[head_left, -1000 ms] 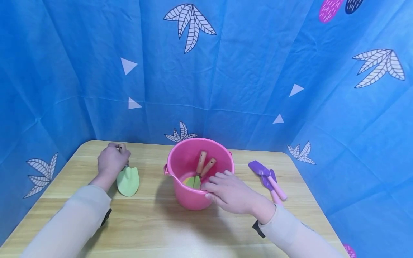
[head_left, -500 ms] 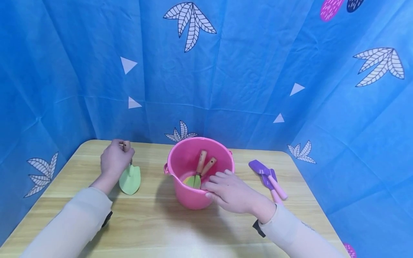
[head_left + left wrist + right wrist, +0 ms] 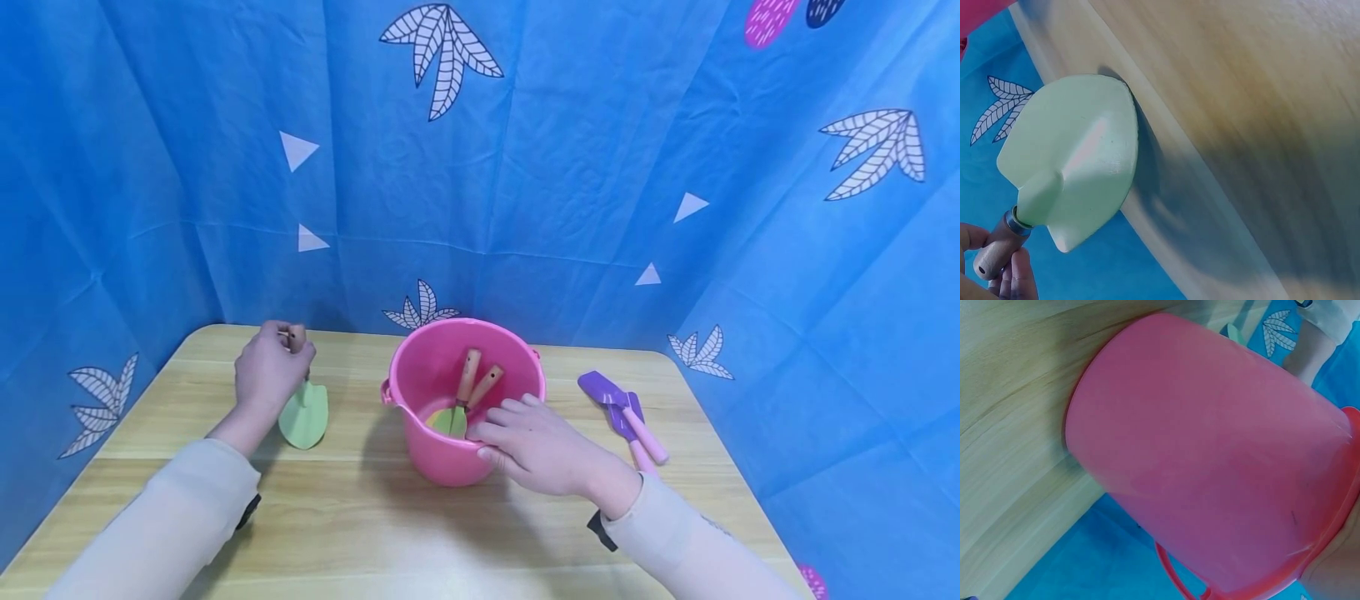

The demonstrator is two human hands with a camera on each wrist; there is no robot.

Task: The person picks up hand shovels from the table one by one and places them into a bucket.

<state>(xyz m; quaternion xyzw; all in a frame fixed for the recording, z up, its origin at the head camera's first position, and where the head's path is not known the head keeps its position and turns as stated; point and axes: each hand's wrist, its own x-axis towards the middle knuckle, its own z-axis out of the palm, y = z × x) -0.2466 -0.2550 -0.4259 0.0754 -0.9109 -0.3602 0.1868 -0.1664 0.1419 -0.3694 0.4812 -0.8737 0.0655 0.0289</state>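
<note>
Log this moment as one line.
left hand: holds green trowel | right hand: grips pink bucket by rim | inside: two wooden-handled tools | on table: two purple tools

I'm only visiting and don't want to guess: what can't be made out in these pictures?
Head: lower ends of wooden-handled tools, behind the pink bucket's near rim.
Head: handle end of the lower purple shovel, behind the right forearm.
Left wrist: most of the left hand, cut off by edges.
Right wrist: bucket's inside, behind its wall.
</note>
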